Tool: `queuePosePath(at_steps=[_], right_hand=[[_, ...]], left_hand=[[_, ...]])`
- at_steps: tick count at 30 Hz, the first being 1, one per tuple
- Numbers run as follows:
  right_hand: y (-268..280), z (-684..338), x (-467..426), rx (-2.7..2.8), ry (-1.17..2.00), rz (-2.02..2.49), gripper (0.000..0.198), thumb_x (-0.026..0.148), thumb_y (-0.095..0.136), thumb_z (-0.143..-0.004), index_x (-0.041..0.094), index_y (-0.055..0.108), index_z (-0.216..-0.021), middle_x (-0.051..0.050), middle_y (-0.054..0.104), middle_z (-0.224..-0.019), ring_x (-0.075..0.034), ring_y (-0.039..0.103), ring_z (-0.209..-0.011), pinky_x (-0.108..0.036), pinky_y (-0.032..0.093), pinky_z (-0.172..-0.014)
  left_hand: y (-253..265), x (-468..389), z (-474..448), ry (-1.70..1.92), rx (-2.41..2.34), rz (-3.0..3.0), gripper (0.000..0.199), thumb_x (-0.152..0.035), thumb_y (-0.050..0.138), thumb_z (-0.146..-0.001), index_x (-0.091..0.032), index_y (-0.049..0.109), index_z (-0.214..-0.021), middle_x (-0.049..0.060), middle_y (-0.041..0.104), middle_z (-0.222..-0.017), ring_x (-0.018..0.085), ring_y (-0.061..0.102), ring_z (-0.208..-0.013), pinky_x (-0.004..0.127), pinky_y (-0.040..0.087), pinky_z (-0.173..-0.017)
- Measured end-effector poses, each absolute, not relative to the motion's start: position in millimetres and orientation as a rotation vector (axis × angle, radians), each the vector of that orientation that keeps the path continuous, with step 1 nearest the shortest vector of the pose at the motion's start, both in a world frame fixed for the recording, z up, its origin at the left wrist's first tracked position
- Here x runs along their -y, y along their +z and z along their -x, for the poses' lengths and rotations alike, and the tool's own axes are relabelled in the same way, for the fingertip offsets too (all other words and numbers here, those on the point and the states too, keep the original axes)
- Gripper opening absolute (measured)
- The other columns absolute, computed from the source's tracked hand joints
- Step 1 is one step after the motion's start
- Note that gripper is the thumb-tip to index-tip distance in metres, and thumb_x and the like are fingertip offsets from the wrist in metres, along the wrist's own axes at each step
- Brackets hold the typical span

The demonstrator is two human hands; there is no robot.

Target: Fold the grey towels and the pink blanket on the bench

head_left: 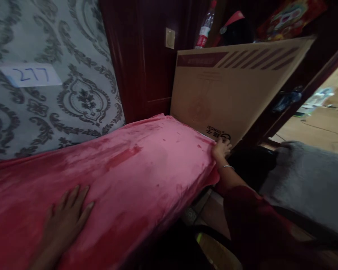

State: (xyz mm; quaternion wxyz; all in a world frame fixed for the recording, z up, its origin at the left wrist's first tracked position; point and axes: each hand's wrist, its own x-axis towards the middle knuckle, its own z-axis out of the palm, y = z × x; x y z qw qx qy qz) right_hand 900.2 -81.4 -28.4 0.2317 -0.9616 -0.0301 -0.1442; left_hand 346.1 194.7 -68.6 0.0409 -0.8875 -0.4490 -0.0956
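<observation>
A pink plush cloth (157, 157) is spread over a long surface, with darker brushed patches and a few folds. My left hand (66, 217) lies palm down on its near left part, fingers stretched and apart. At the far right corner, my right hand (222, 148) has its fingers bent around the cloth's edge, close to the cardboard box. A thin bangle (228, 166) circles my right wrist. The palm side of that hand is hidden.
A large flat cardboard box (219, 90) leans upright at the far end, a bottle (204, 32) behind it. Patterned wallpaper (84, 93) with a paper marked 277 (30, 75) borders the left. A grey plush-covered seat (307, 183) stands at right; a dark curved frame (214, 232) is below.
</observation>
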Motion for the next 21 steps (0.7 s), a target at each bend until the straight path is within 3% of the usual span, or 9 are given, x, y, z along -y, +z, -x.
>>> queuePosePath(at_steps=[2,5,10,15,17,21], right_hand=[[-25,-886,61,0.399,-0.495,2.563,0.054,0.015,0.039,-0.092,0.016,0.057,-0.143,-0.020,0.039,-0.152,-0.036,0.045,-0.128,-0.052,0.043,-0.102],[-29,-840,9,1.166,-0.475,2.306,0.048,0.024,0.040,-0.096,0.015,0.064,-0.136,-0.018,0.050,-0.147,-0.034,0.047,-0.130,-0.052,0.042,-0.109],[-47,-703,-78,2.052,-0.165,1.855,0.056,0.043,0.038,-0.103,0.020,0.048,-0.152,-0.015,0.044,-0.157,-0.031,0.042,-0.142,-0.051,0.041,-0.114],[-74,-608,-106,2.322,-0.192,1.656,0.058,0.044,0.034,-0.103,0.025,0.043,-0.156,-0.012,0.034,-0.164,-0.034,0.033,-0.149,-0.058,0.038,-0.112],[-90,-598,-112,2.333,-0.252,1.637,0.057,0.044,0.030,-0.102,0.028,0.045,-0.155,-0.010,0.039,-0.162,-0.035,0.036,-0.147,-0.062,0.036,-0.112],[-111,-600,-116,2.336,-0.293,1.618,0.060,0.047,0.027,-0.100,0.027,0.048,-0.153,-0.009,0.041,-0.160,-0.035,0.039,-0.145,-0.062,0.036,-0.112]], left_hand=[[-63,-189,-349,-0.224,1.386,2.702,0.065,-0.045,0.030,-0.096,-0.020,0.045,-0.155,0.013,0.038,-0.163,0.035,0.033,-0.151,0.064,0.028,-0.119],[-55,-180,-355,-0.150,1.403,2.699,0.064,-0.045,0.032,-0.098,-0.019,0.042,-0.156,0.013,0.034,-0.166,0.035,0.030,-0.153,0.064,0.024,-0.120],[-37,-153,-363,-0.107,1.516,2.784,0.064,-0.045,0.038,-0.101,-0.020,0.033,-0.160,0.014,0.027,-0.168,0.034,0.021,-0.156,0.064,0.019,-0.123],[-32,-112,-361,-0.161,1.447,3.001,0.070,-0.053,0.048,-0.098,-0.024,0.033,-0.160,0.015,0.026,-0.168,0.034,0.020,-0.156,0.064,0.014,-0.123],[-39,-95,-359,-0.270,1.328,3.081,0.073,-0.060,0.048,-0.096,-0.027,0.033,-0.159,0.014,0.025,-0.169,0.034,0.017,-0.157,0.065,0.017,-0.123],[-52,-77,-341,-0.305,1.385,3.049,0.071,-0.066,0.040,-0.098,-0.030,0.035,-0.158,0.008,0.026,-0.169,0.032,0.012,-0.158,0.067,0.009,-0.124]])
